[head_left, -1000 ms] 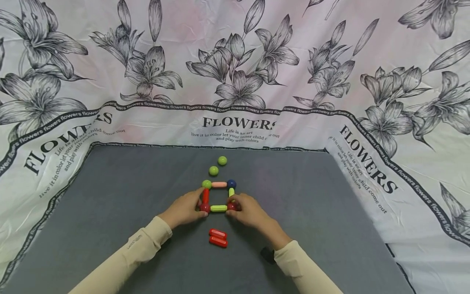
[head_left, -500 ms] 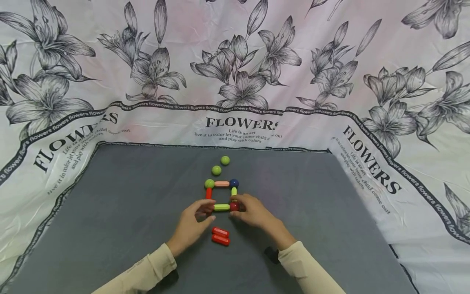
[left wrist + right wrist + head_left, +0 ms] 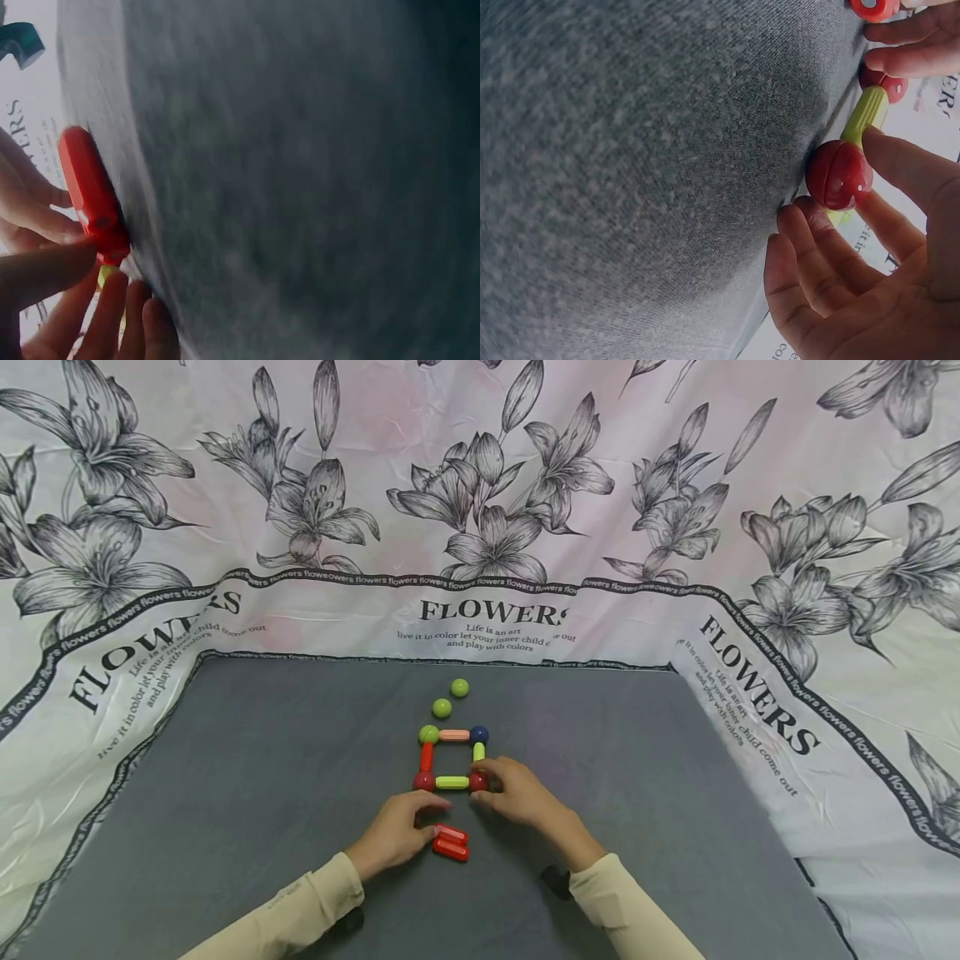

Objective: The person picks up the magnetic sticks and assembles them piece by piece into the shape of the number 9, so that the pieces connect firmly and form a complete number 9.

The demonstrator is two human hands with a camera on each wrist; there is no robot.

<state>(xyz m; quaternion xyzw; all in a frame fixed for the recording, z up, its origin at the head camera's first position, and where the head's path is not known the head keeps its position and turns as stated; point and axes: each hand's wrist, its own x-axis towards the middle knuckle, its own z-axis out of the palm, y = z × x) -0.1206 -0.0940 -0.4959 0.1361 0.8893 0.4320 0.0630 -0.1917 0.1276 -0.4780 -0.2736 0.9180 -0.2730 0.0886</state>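
Observation:
A square of magnetic rods and balls lies on the grey table: a red rod (image 3: 427, 757), a pink rod (image 3: 454, 736), two yellow-green rods, a green ball (image 3: 429, 734), a blue ball (image 3: 478, 734) and two red balls at the near corners. My right hand (image 3: 521, 793) holds the near right red ball (image 3: 838, 175) between thumb and fingers. Below the square lie two loose red rods (image 3: 451, 850) side by side. My left hand (image 3: 393, 833) reaches over them, fingers spread. Its thumb (image 3: 56, 271) is at one end of a red rod (image 3: 88, 176); firm contact is unclear.
Two loose green balls (image 3: 442, 708) sit beyond the square, toward the back edge. A white flower-printed cloth (image 3: 495, 618) stands behind and around the grey table (image 3: 637, 760). A dark band (image 3: 556, 882) shows under the right wrist.
My left hand has let go of the near left red ball and moved down to the loose red rods. My right hand has stayed at the near right red ball.

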